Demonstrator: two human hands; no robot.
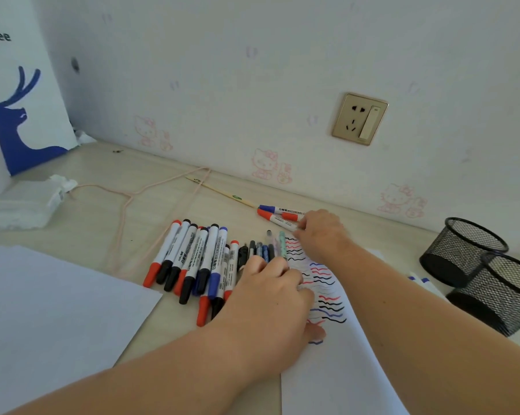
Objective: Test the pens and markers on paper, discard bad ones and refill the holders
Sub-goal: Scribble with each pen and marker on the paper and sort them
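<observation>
Gathering: right hand (321,232) is pinching a red-capped marker (278,220).
Left hand (270,298): fingers are curling onto the pens (261,250).
Advice: aiming for the mesh holders (462,253).

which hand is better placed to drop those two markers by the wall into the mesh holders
Right. The right hand already touches the two markers near the wall, and the mesh holders sit on its side; the left hand rests on the pens.

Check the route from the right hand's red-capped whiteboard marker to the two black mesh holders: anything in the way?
Nothing visible blocks it. The right hand grips the red-capped whiteboard marker near the wall; the black wire-mesh holders lie tipped at the right, with only bare desk and white test paper between.
</observation>
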